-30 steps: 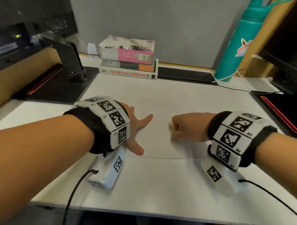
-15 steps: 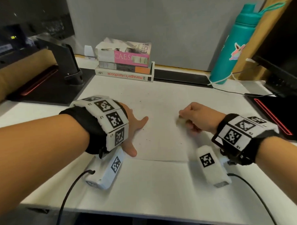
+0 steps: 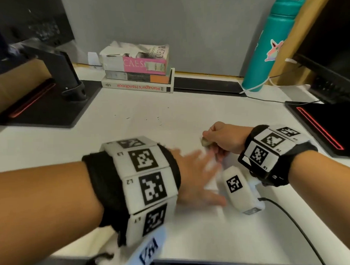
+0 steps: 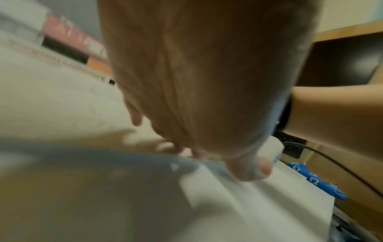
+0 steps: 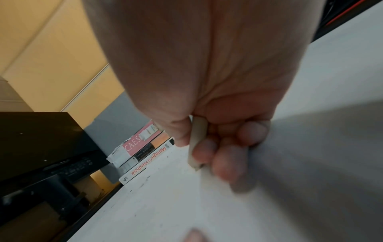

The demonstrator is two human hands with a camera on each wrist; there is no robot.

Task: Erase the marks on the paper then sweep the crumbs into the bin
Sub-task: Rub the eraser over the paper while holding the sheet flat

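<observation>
A white sheet of paper (image 3: 150, 129) lies flat on the white desk, with dark eraser crumbs (image 3: 156, 119) scattered over its far part. My right hand (image 3: 220, 138) holds a grubby whitish eraser (image 3: 205, 142) pinched between thumb and fingers; the right wrist view shows the eraser (image 5: 196, 142) with its tip just above the paper. My left hand (image 3: 197, 171) lies flat and blurred on the paper, fingers spread, just left of and below the right hand. No bin is in view.
A stack of three books (image 3: 138, 74) stands at the back of the desk. A teal bottle (image 3: 266, 50) is at the back right. Black mats with red trim lie at the left (image 3: 40, 109) and right (image 3: 328, 127). A monitor stand (image 3: 69, 76) rises at back left.
My left hand has slid right across the paper toward the right hand. The right hand, still pinching the eraser, moved back and right.
</observation>
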